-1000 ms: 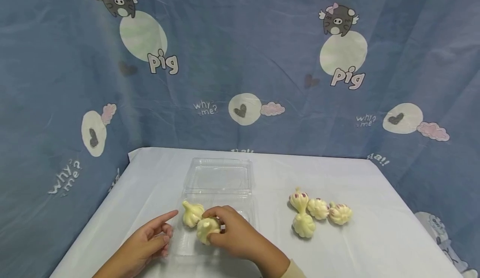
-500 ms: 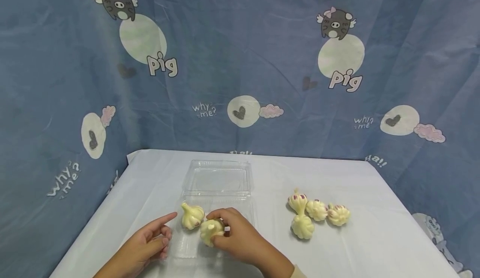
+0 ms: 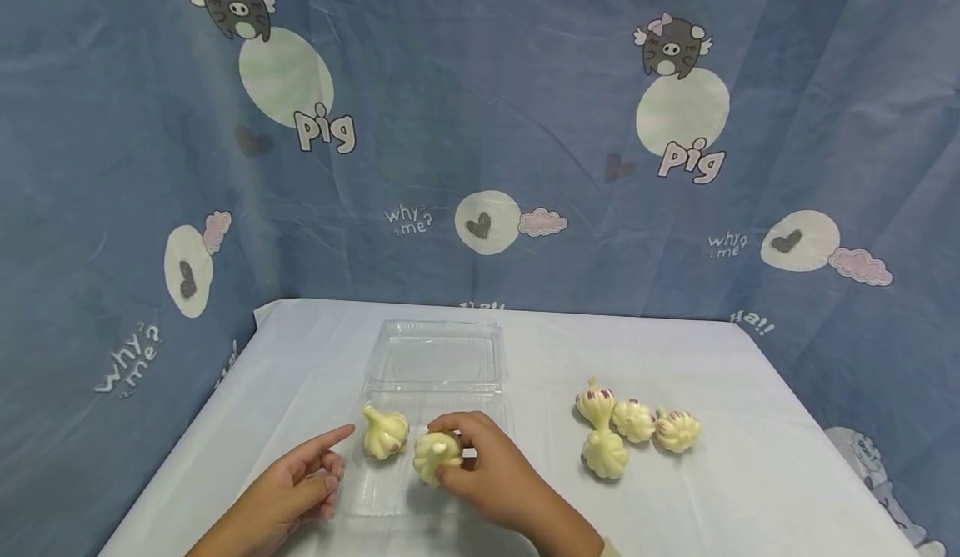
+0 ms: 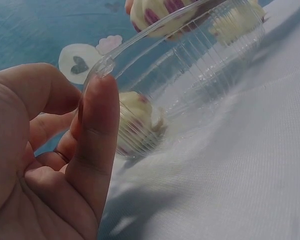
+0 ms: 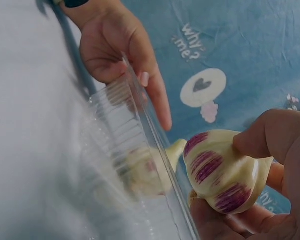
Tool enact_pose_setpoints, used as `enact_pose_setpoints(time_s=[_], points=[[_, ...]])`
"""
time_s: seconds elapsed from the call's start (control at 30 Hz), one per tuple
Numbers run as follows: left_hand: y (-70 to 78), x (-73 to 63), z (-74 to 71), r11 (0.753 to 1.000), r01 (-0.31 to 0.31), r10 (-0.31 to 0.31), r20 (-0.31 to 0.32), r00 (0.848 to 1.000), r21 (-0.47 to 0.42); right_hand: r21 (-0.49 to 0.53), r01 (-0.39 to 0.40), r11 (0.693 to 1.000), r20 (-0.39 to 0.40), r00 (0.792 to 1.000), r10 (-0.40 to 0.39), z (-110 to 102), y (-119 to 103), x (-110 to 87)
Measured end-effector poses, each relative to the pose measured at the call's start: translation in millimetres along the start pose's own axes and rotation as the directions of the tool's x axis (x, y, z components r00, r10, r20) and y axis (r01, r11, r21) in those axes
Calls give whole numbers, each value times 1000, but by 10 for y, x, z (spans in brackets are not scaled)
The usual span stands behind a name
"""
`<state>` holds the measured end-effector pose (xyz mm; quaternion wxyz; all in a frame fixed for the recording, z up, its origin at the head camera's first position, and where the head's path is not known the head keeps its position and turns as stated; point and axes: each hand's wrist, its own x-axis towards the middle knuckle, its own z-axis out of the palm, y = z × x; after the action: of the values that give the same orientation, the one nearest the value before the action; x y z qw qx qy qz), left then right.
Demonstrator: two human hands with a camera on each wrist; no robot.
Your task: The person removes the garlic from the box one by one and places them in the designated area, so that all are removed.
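Note:
An open clear plastic clamshell box lies in front of me, its lid folded back to the far side. My left hand is at the box's near left side. In the left wrist view its thumb and curled fingers pinch the box's rim. One garlic bulb sits in the left part of the box, stem up and leaning left. Over the middle of the box, my right hand holds a second garlic bulb between thumb and fingers. Purple streaks show on this bulb in the right wrist view.
Several more garlic bulbs lie clustered on the white-covered table, right of the box. A blue curtain with pig prints stands behind the table and along its sides.
The right hand has moved the garlic bulb it holds to the right, widening the gap to the bulb in the box. The left hand stays in place.

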<state>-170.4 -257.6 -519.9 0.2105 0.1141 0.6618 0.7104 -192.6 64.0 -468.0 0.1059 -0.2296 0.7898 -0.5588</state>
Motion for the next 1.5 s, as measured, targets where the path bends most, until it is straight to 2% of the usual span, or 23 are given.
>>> enact_pose_setpoints(time_s=[0.73, 1.07, 1.27, 1.5], points=[[-3, 8, 9, 1000, -14, 14, 7, 1000, 10, -10, -4, 1000, -130, 992, 3, -272, 105, -180], [-13, 23, -5, 1000, -27, 27, 15, 1000, 0, 23, 1, 1000, -191, 982, 4, -424, 215, -247], [-1, 21, 5, 1000, -17, 16, 8, 1000, 12, 34, -6, 999, -227, 974, 14, -555, 251, -297], [11, 21, 12, 999, 34, -34, -27, 999, 16, 25, -37, 999, -260, 965, 43, -674, 289, -361]])
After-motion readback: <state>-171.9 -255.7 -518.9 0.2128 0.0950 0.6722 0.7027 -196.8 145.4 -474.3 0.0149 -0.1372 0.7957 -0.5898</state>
